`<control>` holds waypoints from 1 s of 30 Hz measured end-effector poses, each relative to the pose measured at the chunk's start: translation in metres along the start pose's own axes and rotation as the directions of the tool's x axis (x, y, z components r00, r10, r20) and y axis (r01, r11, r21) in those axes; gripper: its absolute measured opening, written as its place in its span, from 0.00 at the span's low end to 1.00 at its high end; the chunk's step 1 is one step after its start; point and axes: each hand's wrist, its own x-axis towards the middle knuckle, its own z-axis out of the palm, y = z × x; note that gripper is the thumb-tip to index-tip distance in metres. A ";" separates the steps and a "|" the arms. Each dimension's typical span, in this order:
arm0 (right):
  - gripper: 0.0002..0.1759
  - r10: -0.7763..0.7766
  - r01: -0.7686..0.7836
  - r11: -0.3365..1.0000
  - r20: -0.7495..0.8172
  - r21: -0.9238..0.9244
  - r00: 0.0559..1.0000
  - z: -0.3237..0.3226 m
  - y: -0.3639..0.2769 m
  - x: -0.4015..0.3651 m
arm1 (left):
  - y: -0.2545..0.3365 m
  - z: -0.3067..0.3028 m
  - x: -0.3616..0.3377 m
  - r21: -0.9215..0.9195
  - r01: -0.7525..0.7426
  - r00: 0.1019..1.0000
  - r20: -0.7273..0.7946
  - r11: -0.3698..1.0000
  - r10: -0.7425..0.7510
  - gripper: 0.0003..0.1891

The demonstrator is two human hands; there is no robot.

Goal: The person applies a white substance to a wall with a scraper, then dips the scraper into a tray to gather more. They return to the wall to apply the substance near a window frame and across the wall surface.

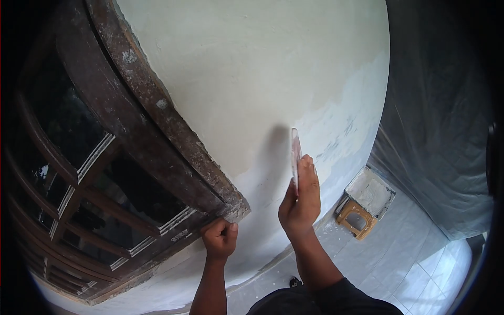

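Observation:
My right hand (304, 202) is closed around a thin, flat tool (295, 157), whitish and pinkish, seen nearly edge-on. The tool stands upright close over the pale wall (262, 94), and a soft shadow falls on the wall to its left. Its kind does not show from this angle. My left hand (219, 239) is curled at the lower corner of the dark wooden window frame (173, 118), with its fingers closed at the frame's edge and the thumb on the right. Smooth cream coating covers the upper wall, while whiter, patchy areas show lower and to the right.
Right of the wall, a square container (370, 191) with whitish material sits by a tan plastic stool (357, 219) on the tiled floor (388, 252). Grey plastic sheeting (430, 131) hangs at the right. Glass panes (136, 184) fill the window at left.

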 end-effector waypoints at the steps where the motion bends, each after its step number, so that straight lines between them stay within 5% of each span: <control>1: 0.26 0.001 0.003 0.995 0.046 -0.101 0.999 0.003 -0.002 0.000 | -0.001 0.000 0.000 -0.021 0.001 1.000 -0.009 1.000 -0.001 0.20; 5: 0.30 0.022 -0.004 0.998 0.251 -0.070 0.968 0.024 -0.026 -0.001 | -0.002 0.000 0.000 -0.011 -0.047 0.999 -0.006 0.999 0.047 0.20; 12: 0.29 -0.102 0.134 0.989 0.382 -0.057 0.918 0.011 -0.045 -0.003 | -0.011 -0.001 -0.008 -0.042 -0.001 0.999 -0.049 0.999 -0.002 0.19; 15: 0.27 -0.161 0.090 0.979 0.423 0.183 0.892 -0.025 -0.046 -0.015 | -0.010 -0.001 -0.008 -0.064 -0.023 0.997 -0.080 0.998 0.018 0.19; 22: 0.35 0.063 -0.042 0.991 0.171 -0.125 0.983 -0.022 -0.008 0.021 | 0.001 -0.001 -0.001 0.009 0.004 0.999 -0.045 1.000 -0.004 0.19; 24: 0.33 0.137 -0.127 0.991 0.334 -0.053 0.932 0.002 -0.021 0.016 | -0.002 0.000 -0.003 0.012 -0.006 0.998 -0.059 1.000 0.007 0.19; 26: 0.33 -0.032 0.087 0.988 0.389 -0.125 0.921 0.024 -0.036 -0.003 | -0.001 -0.001 -0.002 0.016 -0.013 0.997 -0.074 1.000 0.014 0.20; 30: 0.32 -0.050 0.054 0.999 0.479 0.004 0.876 -0.001 -0.043 -0.018 | 0.007 0.002 -0.003 -0.069 0.015 0.990 -0.140 0.997 -0.025 0.21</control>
